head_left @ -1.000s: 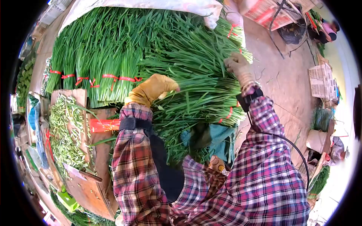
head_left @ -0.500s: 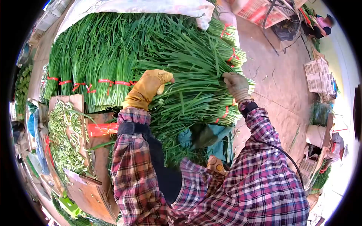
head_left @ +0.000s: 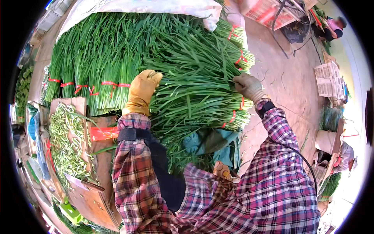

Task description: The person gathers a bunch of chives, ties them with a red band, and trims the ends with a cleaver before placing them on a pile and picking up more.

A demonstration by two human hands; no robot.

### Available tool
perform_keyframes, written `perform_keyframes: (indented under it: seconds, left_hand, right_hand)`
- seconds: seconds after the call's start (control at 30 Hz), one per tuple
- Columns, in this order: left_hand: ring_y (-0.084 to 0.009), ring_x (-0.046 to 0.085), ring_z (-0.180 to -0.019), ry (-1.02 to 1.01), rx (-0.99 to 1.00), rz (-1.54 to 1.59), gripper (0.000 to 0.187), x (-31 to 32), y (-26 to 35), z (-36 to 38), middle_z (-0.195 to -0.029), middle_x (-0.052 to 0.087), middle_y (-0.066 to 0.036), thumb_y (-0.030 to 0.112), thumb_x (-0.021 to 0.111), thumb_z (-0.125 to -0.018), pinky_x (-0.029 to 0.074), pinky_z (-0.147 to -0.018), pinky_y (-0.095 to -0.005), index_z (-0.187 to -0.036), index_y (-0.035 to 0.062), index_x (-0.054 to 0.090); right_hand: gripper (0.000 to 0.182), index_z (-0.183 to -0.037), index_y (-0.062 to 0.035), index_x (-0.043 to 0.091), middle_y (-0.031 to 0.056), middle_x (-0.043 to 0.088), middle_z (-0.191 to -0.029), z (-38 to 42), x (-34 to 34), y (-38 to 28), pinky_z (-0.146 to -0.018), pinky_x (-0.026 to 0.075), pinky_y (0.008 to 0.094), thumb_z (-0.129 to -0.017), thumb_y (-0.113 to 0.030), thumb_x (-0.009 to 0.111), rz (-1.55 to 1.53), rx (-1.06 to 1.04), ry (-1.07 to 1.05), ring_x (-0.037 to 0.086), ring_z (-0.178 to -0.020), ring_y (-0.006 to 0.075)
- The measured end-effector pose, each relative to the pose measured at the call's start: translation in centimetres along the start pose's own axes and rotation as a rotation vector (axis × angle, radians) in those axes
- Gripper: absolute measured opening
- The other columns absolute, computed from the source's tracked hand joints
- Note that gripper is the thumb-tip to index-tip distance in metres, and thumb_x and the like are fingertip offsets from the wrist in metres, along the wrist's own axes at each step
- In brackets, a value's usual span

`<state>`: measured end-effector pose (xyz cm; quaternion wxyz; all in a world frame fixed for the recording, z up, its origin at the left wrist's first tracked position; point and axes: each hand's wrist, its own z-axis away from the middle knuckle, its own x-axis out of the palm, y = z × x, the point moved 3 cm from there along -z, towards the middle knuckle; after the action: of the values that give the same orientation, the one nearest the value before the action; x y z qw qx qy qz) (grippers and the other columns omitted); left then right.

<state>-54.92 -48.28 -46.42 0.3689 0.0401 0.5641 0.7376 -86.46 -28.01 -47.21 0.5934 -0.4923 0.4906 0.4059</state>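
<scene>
Long green garlic chives (head_left: 194, 78) lie in a wide pile before me, many in bundles tied with red ribbon (head_left: 242, 103). My left hand (head_left: 143, 90), in a yellow work glove, is over the left end of the loose-leaved bundles. Its fingers are curled closed, and what they hold, if anything, is hidden. My right hand (head_left: 248, 86), in a thin pale glove, is at the stem end of the right-hand bundles. Its fingers are closed on some chives there. Teal cloth (head_left: 230, 142) lies below the bundles.
A white sheet (head_left: 148, 7) covers the pile's far side. Left stands a wooden board (head_left: 72, 136) strewn with cut stem ends, beside red ribbons (head_left: 104, 133). Crates (head_left: 328, 78) line the right side. A person (head_left: 334, 29) is at far right, another person (head_left: 344, 158) lower right.
My left hand has moved left and curled in more. My right hand has shifted slightly right. The person at lower right shows more.
</scene>
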Motion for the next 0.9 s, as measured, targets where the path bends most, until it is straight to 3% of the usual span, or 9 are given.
perform_keyframes:
  seconds: [0.17,0.23,0.33,0.43,0.5,0.63,0.73,0.83,0.9]
  left_hand:
    - [-0.022,0.062,-0.073,-0.027,-0.026,-0.054,0.043,0.7,-0.4,0.0,-0.084,0.066,-0.011,0.029,0.069,-0.076,0.049,-0.068,-0.0322,-0.109,0.0042,0.059]
    - [-0.029,0.062,-0.083,0.142,0.126,-0.37,0.048,0.6,-0.1,0.2,-0.089,0.066,-0.014,0.034,0.069,-0.074,0.048,-0.075,-0.0352,-0.112,0.0058,0.058]
    - [-0.0327,0.061,-0.087,0.318,0.25,-0.533,0.048,0.9,0.6,0.5,-0.09,0.065,-0.013,0.035,0.068,-0.074,0.048,-0.076,-0.0368,-0.112,0.007,0.058]
    - [-0.0236,0.062,-0.078,-0.296,-0.273,0.095,0.044,3.3,3.2,2.2,-0.083,0.065,-0.008,0.038,0.066,-0.078,0.048,-0.07,-0.0328,-0.107,0.0053,0.061]
    - [-0.0163,0.061,-0.083,-0.668,-0.241,0.21,0.039,5.0,6.2,4.4,-0.099,0.063,-0.009,0.031,0.062,-0.084,0.049,-0.075,-0.0281,-0.109,0.0021,0.058]
    - [-0.0185,0.061,-0.085,-0.679,0.003,0.542,0.043,7.2,7.1,5.9,-0.1,0.063,-0.011,0.031,0.059,-0.086,0.048,-0.08,-0.0278,-0.114,-0.0007,0.052]
    - [-0.021,0.062,-0.087,-0.558,0.032,0.766,0.045,6.0,7.2,5.3,-0.102,0.061,-0.014,0.03,0.058,-0.087,0.048,-0.083,-0.029,-0.118,-0.0018,0.047]
    - [-0.0199,0.061,-0.074,-0.293,-0.125,0.957,0.035,3.9,4.7,4.0,-0.092,0.063,-0.016,0.025,0.054,-0.088,0.05,-0.072,-0.0341,-0.111,-0.0017,0.049]
    - [-0.0187,0.058,-0.066,-0.14,-0.15,0.923,0.032,3.0,4.5,4.0,-0.087,0.063,-0.015,0.023,0.053,-0.088,0.05,-0.066,-0.0349,-0.108,-0.0014,0.05]
  right_hand:
    - [0.02,-0.092,-0.0093,0.065,0.0088,0.061,-0.078,2.6,0.4,2.5,-0.064,0.048,0.0296,-0.076,-0.02,0.062,-0.452,0.175,0.208,0.06,-0.072,0.0199]
    - [0.021,-0.093,-0.0034,0.065,0.0041,0.061,-0.071,3.5,-0.2,3.0,-0.062,0.048,0.0262,-0.078,-0.019,0.063,-0.732,0.588,0.058,0.059,-0.067,0.0131]
    - [0.023,-0.093,0.0005,0.063,0.0019,0.058,-0.066,4.0,-4.1,1.1,-0.054,0.045,0.0229,-0.078,-0.017,0.064,-0.857,0.657,0.145,0.054,-0.059,0.0095]
    - [0.021,-0.096,0.0004,0.062,0.0004,0.056,-0.067,4.5,-7.9,-3.4,-0.049,0.04,0.0202,-0.082,-0.015,0.061,-1.288,0.668,0.219,0.049,-0.055,0.0067]
    - [0.023,-0.096,0.0009,0.062,0.0022,0.056,-0.066,4.6,-8.9,-7.7,-0.052,0.042,0.0195,-0.08,-0.014,0.063,-1.544,0.556,0.274,0.051,-0.056,0.0083]
    - [0.023,-0.104,-0.0033,0.061,0.0031,0.06,-0.076,3.7,-6.3,-15.0,-0.056,0.045,0.0223,-0.082,-0.012,0.059,-0.94,-0.059,0.216,0.054,-0.061,0.01]
    - [0.024,-0.105,-0.0036,0.061,0.0029,0.062,-0.079,2.8,-5.1,-17.0,-0.058,0.046,0.0225,-0.084,-0.014,0.059,-1.357,0.133,-0.212,0.055,-0.064,0.0096]
    - [0.022,-0.101,-0.0046,0.063,0.0034,0.064,-0.082,0.2,0.3,-11.1,-0.061,0.046,0.0225,-0.084,-0.019,0.061,-1.405,0.461,-0.003,0.057,-0.071,0.0072]
    - [0.02,-0.1,-0.0137,0.064,0.0089,0.065,-0.086,-1.4,3.2,-5.3,-0.064,0.048,0.0312,-0.082,-0.022,0.06,-0.775,0.289,0.241,0.063,-0.077,0.0198]
